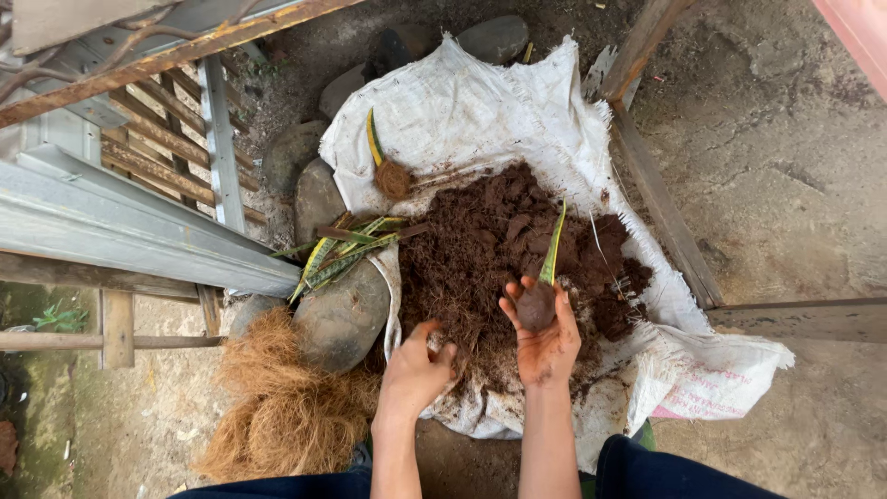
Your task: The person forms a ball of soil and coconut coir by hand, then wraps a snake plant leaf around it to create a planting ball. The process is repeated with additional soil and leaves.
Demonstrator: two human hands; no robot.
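We cannot see the fingertips of the left hand (413, 370), which are curled into the dark brown crumbly soil (480, 249) heaped on the white woven plastic sack (462, 111). The base of the green, yellow-edged leaf cutting (552, 249) is hidden inside the dark ball of soil (536, 305) cupped in the right hand (547, 342). Both forearms and the dark blue trouser legs (665, 471) are cut off by the near edge. The pale red printing on the sack's near right corner is too small and crumpled to make out. The grey metal frame (139, 222) runs off the left edge.
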